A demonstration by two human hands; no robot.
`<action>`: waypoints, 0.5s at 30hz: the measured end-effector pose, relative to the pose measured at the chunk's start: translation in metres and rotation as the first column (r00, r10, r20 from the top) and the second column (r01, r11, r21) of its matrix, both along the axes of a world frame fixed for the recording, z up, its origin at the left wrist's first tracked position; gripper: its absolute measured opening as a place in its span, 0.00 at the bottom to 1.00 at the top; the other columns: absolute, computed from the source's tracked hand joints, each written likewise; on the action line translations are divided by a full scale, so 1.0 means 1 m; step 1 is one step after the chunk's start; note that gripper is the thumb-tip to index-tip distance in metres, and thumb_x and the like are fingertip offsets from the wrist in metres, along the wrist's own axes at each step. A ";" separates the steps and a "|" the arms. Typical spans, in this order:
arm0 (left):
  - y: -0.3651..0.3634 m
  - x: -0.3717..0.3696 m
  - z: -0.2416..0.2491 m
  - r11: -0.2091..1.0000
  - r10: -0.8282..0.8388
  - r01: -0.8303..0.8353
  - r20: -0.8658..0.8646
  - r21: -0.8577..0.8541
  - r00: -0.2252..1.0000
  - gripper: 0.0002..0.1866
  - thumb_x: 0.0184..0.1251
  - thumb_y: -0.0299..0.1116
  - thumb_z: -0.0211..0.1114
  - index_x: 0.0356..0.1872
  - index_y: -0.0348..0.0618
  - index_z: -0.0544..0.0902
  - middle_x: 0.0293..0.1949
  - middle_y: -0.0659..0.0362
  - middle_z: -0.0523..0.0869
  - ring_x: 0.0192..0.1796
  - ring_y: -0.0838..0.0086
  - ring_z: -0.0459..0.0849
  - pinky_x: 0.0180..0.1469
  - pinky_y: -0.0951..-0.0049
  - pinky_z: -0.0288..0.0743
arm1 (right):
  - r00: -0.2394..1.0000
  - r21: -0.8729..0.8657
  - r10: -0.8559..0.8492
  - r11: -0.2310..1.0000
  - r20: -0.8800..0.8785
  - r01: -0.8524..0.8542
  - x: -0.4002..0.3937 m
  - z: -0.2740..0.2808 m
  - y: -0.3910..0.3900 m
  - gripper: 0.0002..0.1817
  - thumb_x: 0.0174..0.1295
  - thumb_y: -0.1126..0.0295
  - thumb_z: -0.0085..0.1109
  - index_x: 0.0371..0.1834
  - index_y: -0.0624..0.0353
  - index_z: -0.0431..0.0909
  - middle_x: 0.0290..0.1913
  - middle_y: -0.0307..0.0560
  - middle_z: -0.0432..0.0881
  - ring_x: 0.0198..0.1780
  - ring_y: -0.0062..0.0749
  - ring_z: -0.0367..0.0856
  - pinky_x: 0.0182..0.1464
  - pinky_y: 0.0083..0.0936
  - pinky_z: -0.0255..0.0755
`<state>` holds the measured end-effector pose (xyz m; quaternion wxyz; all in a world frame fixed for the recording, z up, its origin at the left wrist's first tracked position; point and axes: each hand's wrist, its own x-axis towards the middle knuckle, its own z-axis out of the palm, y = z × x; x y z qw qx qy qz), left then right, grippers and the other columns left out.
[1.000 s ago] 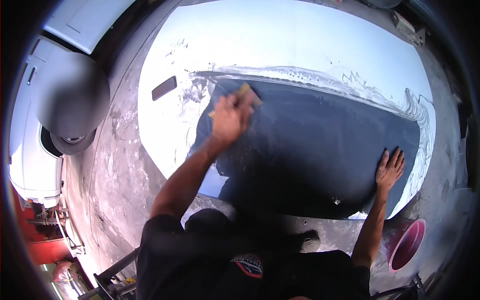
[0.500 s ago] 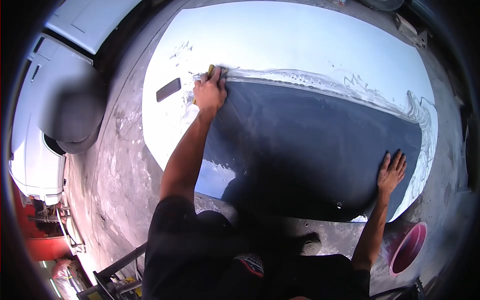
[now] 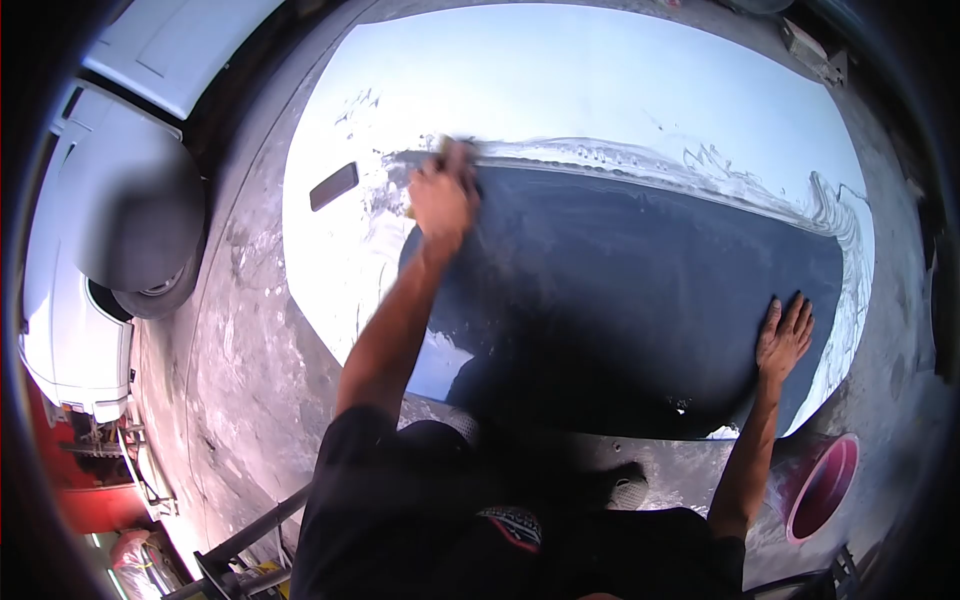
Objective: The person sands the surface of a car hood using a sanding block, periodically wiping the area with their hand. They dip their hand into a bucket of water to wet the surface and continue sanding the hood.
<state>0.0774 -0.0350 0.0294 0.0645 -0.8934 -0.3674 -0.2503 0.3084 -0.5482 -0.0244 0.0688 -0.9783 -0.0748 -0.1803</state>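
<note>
A large white car panel (image 3: 600, 90) lies in front of me, with a dark grey coated area (image 3: 640, 260) across its near part. My left hand (image 3: 442, 205), blurred by motion, is closed on a yellow sponge-like pad (image 3: 446, 146) at the upper left corner of the grey area. The fingers hide most of the pad. Grey wet smears run along the border between grey and white. My right hand (image 3: 785, 340) lies flat with fingers spread on the grey surface near the right end. A dark rectangular block (image 3: 334, 187) rests on the white surface left of my left hand.
A pinkish-red bucket (image 3: 822, 490) stands on the concrete floor (image 3: 240, 350) at the lower right, close to my right forearm. At the left is a white vehicle (image 3: 70, 350) with its wheel. A dark metal frame (image 3: 255, 530) is at the lower left.
My left hand has moved a little to the right along the grey border with the pad. My right hand stays in place on the panel.
</note>
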 end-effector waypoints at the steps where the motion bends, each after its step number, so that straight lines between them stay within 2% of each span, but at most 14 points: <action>1: -0.014 -0.007 -0.002 0.989 -0.146 0.146 -0.006 0.013 0.989 0.21 0.73 0.44 0.59 0.66 0.62 0.80 0.57 0.47 0.82 0.54 0.48 0.78 0.57 0.52 0.74 | 1.000 0.004 0.001 1.000 0.008 -0.001 0.003 -0.001 0.000 0.38 0.76 0.38 0.37 0.81 0.49 0.59 0.80 0.55 0.59 0.81 0.58 0.53 0.78 0.55 0.45; 2: -0.020 -0.015 -0.001 0.989 -0.149 0.149 -0.013 0.011 0.989 0.21 0.73 0.44 0.59 0.66 0.62 0.80 0.57 0.47 0.82 0.54 0.48 0.78 0.57 0.52 0.74 | 1.000 0.002 0.005 1.000 0.005 -0.005 0.002 -0.003 -0.001 0.38 0.76 0.37 0.36 0.82 0.47 0.58 0.81 0.54 0.58 0.81 0.57 0.52 0.78 0.56 0.45; 4: -0.026 -0.027 0.002 0.888 -0.458 0.461 0.079 -0.010 0.885 0.22 0.74 0.44 0.58 0.67 0.63 0.80 0.55 0.47 0.83 0.53 0.48 0.77 0.55 0.52 0.74 | 1.000 -0.015 0.002 1.000 0.000 -0.002 0.003 -0.004 -0.002 0.38 0.76 0.37 0.36 0.82 0.47 0.58 0.81 0.54 0.58 0.81 0.57 0.52 0.78 0.55 0.45; 5: -0.003 -0.019 0.004 0.889 -0.455 0.457 0.084 -0.010 0.887 0.22 0.74 0.44 0.58 0.67 0.63 0.80 0.55 0.47 0.83 0.53 0.48 0.77 0.55 0.52 0.74 | 1.000 -0.026 -0.008 1.000 0.000 0.008 0.004 -0.004 -0.001 0.38 0.76 0.38 0.36 0.82 0.47 0.58 0.81 0.54 0.58 0.81 0.56 0.52 0.78 0.55 0.45; 7: 0.054 -0.001 0.007 0.996 -0.079 0.079 0.008 -0.041 0.997 0.24 0.73 0.42 0.61 0.69 0.57 0.78 0.55 0.42 0.82 0.55 0.45 0.79 0.60 0.50 0.73 | 1.000 -0.025 0.009 1.000 -0.001 -0.009 0.004 -0.003 -0.002 0.38 0.76 0.38 0.38 0.81 0.49 0.59 0.80 0.55 0.59 0.81 0.57 0.53 0.78 0.54 0.45; 10: 0.051 0.000 0.013 0.999 -0.041 0.041 0.017 -0.008 0.999 0.24 0.73 0.41 0.61 0.69 0.56 0.78 0.55 0.42 0.82 0.54 0.45 0.79 0.60 0.50 0.73 | 1.000 -0.003 0.019 1.000 -0.003 -0.019 0.001 0.002 -0.001 0.38 0.76 0.38 0.39 0.81 0.51 0.59 0.80 0.56 0.60 0.81 0.58 0.53 0.78 0.54 0.45; 12: 0.016 -0.034 0.007 0.965 -0.245 0.249 0.059 -0.077 0.968 0.24 0.72 0.40 0.61 0.69 0.56 0.78 0.58 0.43 0.82 0.56 0.45 0.78 0.61 0.50 0.72 | 1.000 0.018 0.023 1.000 -0.006 -0.023 0.003 0.003 0.000 0.38 0.76 0.38 0.38 0.81 0.51 0.59 0.80 0.56 0.59 0.81 0.58 0.53 0.78 0.54 0.45; 13: -0.006 -0.056 -0.001 0.939 -0.341 0.343 0.079 -0.009 0.937 0.23 0.68 0.33 0.64 0.65 0.56 0.82 0.56 0.42 0.82 0.51 0.47 0.80 0.57 0.51 0.74 | 1.000 0.007 0.017 1.000 0.000 -0.017 0.002 0.000 -0.002 0.38 0.76 0.38 0.38 0.81 0.50 0.59 0.80 0.56 0.59 0.81 0.58 0.52 0.78 0.54 0.45; 14: -0.020 -0.075 0.001 0.916 -0.401 0.402 0.021 -0.004 0.916 0.23 0.68 0.31 0.64 0.65 0.53 0.82 0.57 0.41 0.82 0.52 0.48 0.80 0.57 0.52 0.74 | 1.000 -0.006 0.016 1.000 0.008 -0.016 0.002 -0.002 -0.001 0.38 0.76 0.38 0.38 0.81 0.50 0.59 0.81 0.55 0.59 0.81 0.58 0.52 0.79 0.54 0.45; 15: -0.013 -0.082 0.002 0.922 -0.387 0.387 0.015 -0.009 0.922 0.23 0.68 0.31 0.64 0.65 0.53 0.82 0.57 0.41 0.82 0.52 0.48 0.80 0.57 0.52 0.74 | 1.000 -0.009 0.031 0.999 0.000 -0.031 0.000 -0.002 -0.002 0.38 0.76 0.38 0.38 0.81 0.50 0.59 0.81 0.55 0.59 0.81 0.58 0.52 0.79 0.54 0.45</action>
